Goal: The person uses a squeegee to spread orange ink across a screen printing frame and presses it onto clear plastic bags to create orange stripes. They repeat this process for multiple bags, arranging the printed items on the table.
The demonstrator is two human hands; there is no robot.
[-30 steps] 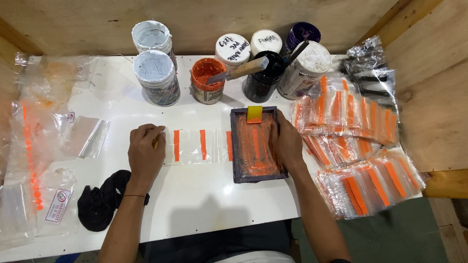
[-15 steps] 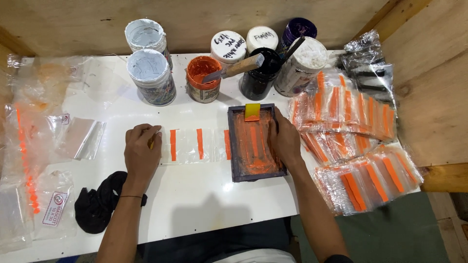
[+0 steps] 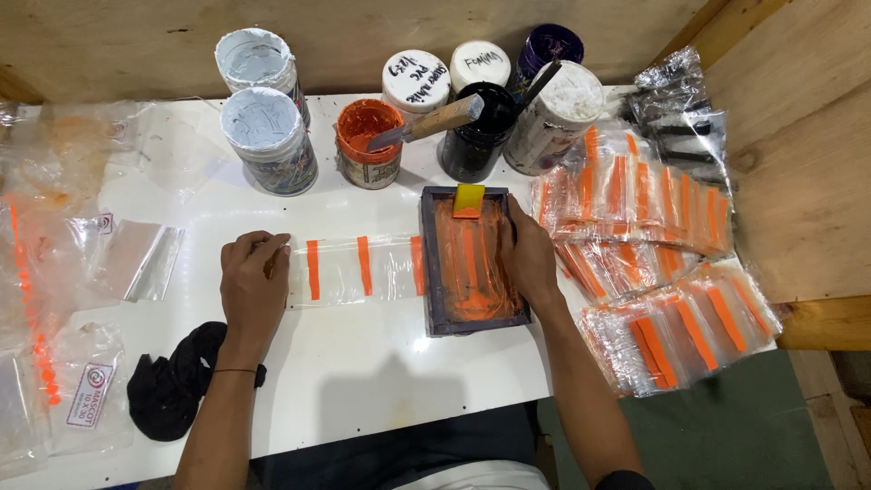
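**Hands steadying the print frame and the plastic strip**

I am watching the small screen-printing frame (image 3: 474, 261) lying flat on the white worktop (image 3: 363, 363), just below the row of ink tubs, its mesh smeared orange and a yellow squeegee (image 3: 469, 200) resting at its far edge. The right hand (image 3: 528, 257) is lying along the frame's right side, fingers together and pressing on its rim. A clear plastic strip (image 3: 358, 269) with orange bars is running out from under the frame's left side; the left hand (image 3: 255, 283) is resting palm down on its left end, fingers curled and pressing it flat.

Behind the frame, an orange ink tub (image 3: 366, 143) is carrying a wooden-handled spatula (image 3: 426, 123), beside a black tub (image 3: 479, 136) and two grey-white tubs (image 3: 268, 136). To the right, printed clear bags (image 3: 653, 263) with orange bars are piling up in overlapping heaps. A black cloth (image 3: 172, 381) is lying near the left wrist, and loose unprinted bags (image 3: 136, 259) are sitting further left.
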